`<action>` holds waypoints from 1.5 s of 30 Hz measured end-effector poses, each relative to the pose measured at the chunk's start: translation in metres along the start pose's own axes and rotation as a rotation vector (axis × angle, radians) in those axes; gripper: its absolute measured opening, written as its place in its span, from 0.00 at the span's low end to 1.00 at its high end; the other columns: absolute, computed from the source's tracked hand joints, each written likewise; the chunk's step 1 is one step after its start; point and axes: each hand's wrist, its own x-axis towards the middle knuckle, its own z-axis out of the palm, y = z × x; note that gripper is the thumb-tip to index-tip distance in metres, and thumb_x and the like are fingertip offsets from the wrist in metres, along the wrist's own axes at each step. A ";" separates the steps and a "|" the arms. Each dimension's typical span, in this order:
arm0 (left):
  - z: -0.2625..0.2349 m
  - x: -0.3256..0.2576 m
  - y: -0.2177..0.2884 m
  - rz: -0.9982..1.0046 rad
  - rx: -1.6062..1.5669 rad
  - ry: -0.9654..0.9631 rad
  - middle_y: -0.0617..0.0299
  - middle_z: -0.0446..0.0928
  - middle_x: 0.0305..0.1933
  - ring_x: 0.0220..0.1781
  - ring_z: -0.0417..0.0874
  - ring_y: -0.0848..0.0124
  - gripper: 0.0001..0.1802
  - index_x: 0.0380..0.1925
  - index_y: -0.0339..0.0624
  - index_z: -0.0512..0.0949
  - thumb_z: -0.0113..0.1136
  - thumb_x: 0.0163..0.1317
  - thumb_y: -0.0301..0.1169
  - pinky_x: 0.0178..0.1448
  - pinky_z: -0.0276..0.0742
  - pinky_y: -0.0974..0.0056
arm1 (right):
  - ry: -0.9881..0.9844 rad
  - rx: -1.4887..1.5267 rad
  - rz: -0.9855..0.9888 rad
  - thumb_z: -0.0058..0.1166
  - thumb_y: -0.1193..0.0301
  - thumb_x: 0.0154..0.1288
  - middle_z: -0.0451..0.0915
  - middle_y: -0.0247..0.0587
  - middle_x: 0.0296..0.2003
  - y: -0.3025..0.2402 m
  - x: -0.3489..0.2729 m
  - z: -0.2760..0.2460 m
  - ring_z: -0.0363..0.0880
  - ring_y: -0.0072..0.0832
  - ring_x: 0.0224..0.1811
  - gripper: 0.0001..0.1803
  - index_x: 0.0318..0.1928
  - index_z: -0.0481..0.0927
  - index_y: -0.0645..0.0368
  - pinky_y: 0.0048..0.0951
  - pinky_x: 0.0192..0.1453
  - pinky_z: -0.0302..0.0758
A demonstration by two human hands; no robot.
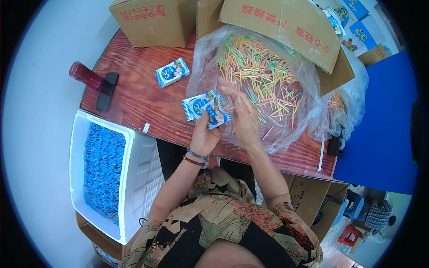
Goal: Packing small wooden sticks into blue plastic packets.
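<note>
My left hand [206,137] is closed on small blue-and-white packets [214,114], fanned out and overlapping, over the table's front part. Close against their right side is my right hand [246,117], its fingers curved toward the packet ends. Thin pinkish shapes show between its fingers and the packets, too small to make out. Behind my hands, a see-through plastic bag [203,67] lies spread open, with many thin pastel sticks [259,62] in pink, yellow and green. Another blue-and-white packet [172,73] lies on the table to the left of the bag.
On the reddish wooden table [147,105] are a dark phone [107,92] and a red-capped jar-like cup [85,75]. Cardboard boxes [154,22] stand at the back. A white bin [129,178] full of blue packets is at the left. A blue panel [380,125] borders the right.
</note>
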 end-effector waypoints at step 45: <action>-0.087 0.093 0.181 0.868 2.385 0.470 0.65 0.74 0.52 0.51 0.71 0.60 0.27 0.60 0.59 0.72 0.61 0.58 0.34 0.53 0.60 0.52 | -0.688 -1.396 0.249 0.58 0.66 0.56 0.79 0.51 0.48 0.119 0.178 0.078 0.77 0.44 0.53 0.22 0.52 0.78 0.56 0.41 0.56 0.73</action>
